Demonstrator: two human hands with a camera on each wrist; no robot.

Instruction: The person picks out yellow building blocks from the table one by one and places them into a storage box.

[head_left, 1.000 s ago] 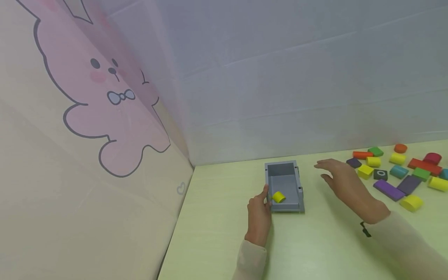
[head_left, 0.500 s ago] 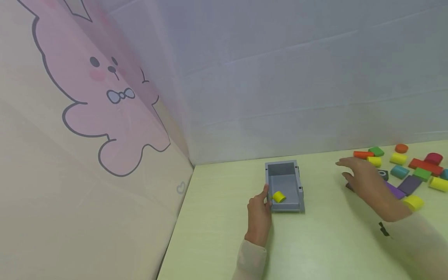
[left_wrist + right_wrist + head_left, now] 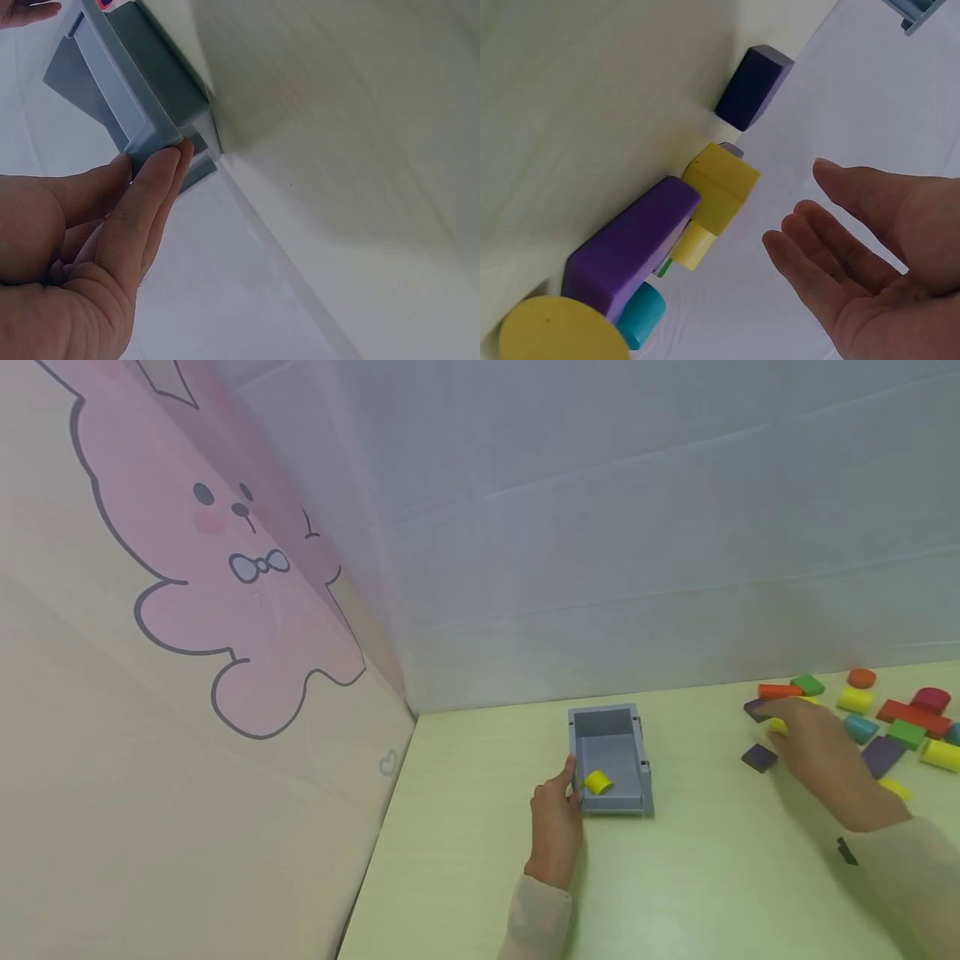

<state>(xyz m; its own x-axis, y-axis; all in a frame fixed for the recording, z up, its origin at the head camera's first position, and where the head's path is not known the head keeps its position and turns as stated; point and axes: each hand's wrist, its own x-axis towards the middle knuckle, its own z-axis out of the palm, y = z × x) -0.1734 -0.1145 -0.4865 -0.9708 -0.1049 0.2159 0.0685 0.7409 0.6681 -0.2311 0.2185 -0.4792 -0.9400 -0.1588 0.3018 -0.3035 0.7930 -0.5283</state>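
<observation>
My left hand (image 3: 557, 827) pinches the near left rim of a grey plastic bin (image 3: 609, 752), thumb on one side and fingers on the other. A small yellow cylinder block (image 3: 598, 782) lies inside the bin. My right hand (image 3: 832, 768) hovers over the pile of toy blocks, fingers apart and holding nothing in the right wrist view. Nearest to it are a yellow cube block (image 3: 721, 187) and a long purple block (image 3: 634, 247). A dark purple block (image 3: 759, 758) lies on the table just left of this hand. The hand hides part of the pile.
More blocks spread to the right: a red plank (image 3: 911, 717), a green block (image 3: 905, 734), a yellow cylinder (image 3: 941, 755), an orange disc (image 3: 862, 677). A pale curtain (image 3: 637, 568) hangs behind the table (image 3: 465, 843). A bunny-printed cloth (image 3: 225, 543) borders the left.
My right hand has moved right, from near the bin to above the blocks. A dark purple block now shows on the table where none showed a second ago. The left hand and bin stay put.
</observation>
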